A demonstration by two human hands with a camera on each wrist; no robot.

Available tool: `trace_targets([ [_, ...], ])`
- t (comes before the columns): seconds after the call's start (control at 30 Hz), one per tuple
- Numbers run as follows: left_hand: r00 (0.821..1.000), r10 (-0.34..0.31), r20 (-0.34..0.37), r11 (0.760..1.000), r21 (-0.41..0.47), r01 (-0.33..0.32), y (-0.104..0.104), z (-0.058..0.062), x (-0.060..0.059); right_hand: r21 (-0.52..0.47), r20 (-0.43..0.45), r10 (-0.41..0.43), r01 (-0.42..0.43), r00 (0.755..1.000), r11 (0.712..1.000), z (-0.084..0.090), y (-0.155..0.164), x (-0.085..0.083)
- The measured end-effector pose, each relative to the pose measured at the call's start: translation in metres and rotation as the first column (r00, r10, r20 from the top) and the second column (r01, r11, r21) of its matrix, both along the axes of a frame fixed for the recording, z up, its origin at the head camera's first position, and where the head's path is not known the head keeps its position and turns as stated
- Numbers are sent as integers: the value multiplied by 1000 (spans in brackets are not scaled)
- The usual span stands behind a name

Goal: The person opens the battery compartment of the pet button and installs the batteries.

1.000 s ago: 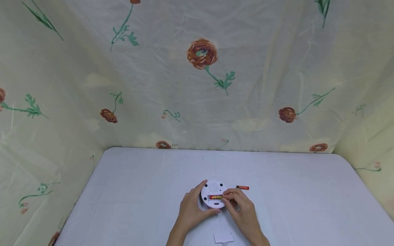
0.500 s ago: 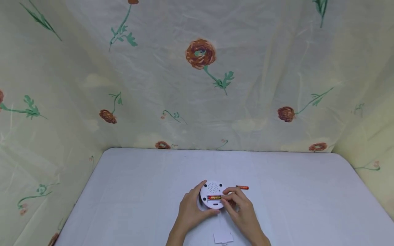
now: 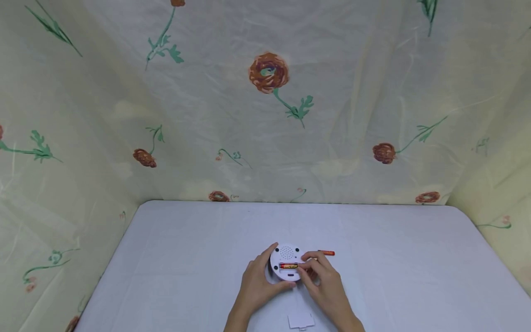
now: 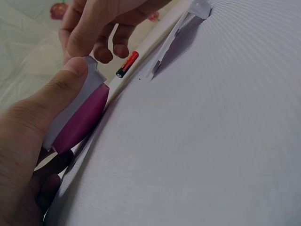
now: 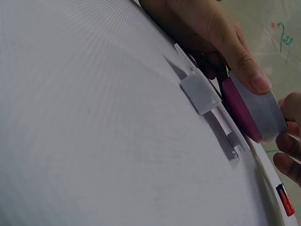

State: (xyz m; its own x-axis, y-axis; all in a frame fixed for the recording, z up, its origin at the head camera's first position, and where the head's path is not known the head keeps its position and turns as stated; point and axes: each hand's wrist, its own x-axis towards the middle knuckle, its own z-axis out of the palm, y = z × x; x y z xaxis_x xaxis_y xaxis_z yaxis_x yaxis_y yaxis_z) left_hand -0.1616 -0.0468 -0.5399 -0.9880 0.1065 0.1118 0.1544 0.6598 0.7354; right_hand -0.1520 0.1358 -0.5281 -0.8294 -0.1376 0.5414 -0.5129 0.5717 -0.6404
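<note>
A round white device (image 3: 286, 256) with a pink underside (image 4: 80, 117) lies back-up on the table. My left hand (image 3: 258, 282) grips its left rim, thumb on the near edge (image 4: 70, 77). A red-and-yellow battery (image 3: 288, 266) sits in the open compartment. My right hand (image 3: 322, 279) pinches that battery's right end with curled fingertips (image 3: 304, 266). A second red battery (image 3: 326, 252) lies loose on the table just right of the device, also seen as a battery (image 4: 128, 64) beyond my thumb and a battery (image 5: 285, 199) in the right wrist view.
A white compartment cover (image 3: 301, 320) lies at the near table edge between my forearms, the same cover (image 5: 200, 92) beside the device. The pale grey table (image 3: 186, 258) is walled by flowered cloth (image 3: 269, 115) at the back and both sides.
My right fingertips and the battery have shifted slightly left in the compartment. The left hand, the loose battery and the cover have not moved.
</note>
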Motion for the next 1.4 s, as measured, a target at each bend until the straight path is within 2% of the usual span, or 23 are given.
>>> trace_targets([
  [0.17,1000,-3,8,1000,4,2,0,1,2,36,56,-9,7,998,999,-3,1,2],
  [0.57,999,-38,-26,999,-21,38,2,0,3,105,70,-21,13,997,994,-1,2,6],
  [0.67,999,-38,-27,999,-23,38,2,-1,3,91,76,-21,14,997,996,-4,3,5],
  [0.83,999,-41,-29,999,-33,40,5,-3,4,-19,81,10,-9,997,1000,-14,16,1],
  [0.93,999,-36,-11,999,-35,36,6,-3,3,-73,66,-50,55,997,996,-17,26,-3],
  [1.03,1000,-26,4,999,-30,26,5,-1,3,-95,59,-191,196,980,976,-18,33,-8],
  [1.1,1000,-17,6,999,-27,17,3,1,2,-50,74,-266,270,961,962,-18,34,-12],
  [1.17,1000,-5,6,1000,-23,5,1,1,2,20,97,-303,303,948,953,-19,34,-16],
  [1.3,1000,-3,14,1000,-22,4,-1,1,0,191,139,-338,309,931,931,-19,31,-17],
  [1.4,1000,-11,20,1000,-24,11,1,0,0,248,153,-364,321,919,914,-18,30,-15],
])
